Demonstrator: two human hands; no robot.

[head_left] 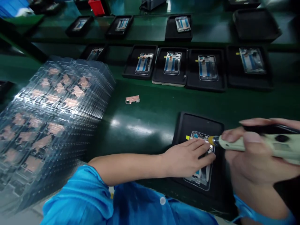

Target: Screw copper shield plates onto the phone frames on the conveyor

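Note:
A phone frame (pixel 203 176) lies in a black tray (pixel 199 120) in front of me. My left hand (pixel 187 156) rests flat across the frame, its fingers stretched out over the upper part and hiding some of it. In my right hand (pixel 255 159) is a pale green electric screwdriver (pixel 239 143), held nearly level with the fingers wrapped round it. Its yellow-brown nose (pixel 211 140) points left, close to my left fingertips at the frame's upper right. Whether the bit touches a screw cannot be made out. A yellow tab (pixel 187 137) sticks out at the frame's left edge.
A small copper-coloured plate (pixel 132 99) lies on the green table (pixel 133 134). To the left rises a stack of clear plastic trays (pixel 70 115) with copper-coloured parts. Black trays with phone frames (pixel 172 64) line the back, more on the shelf behind. A red box (pixel 96 7) stands there.

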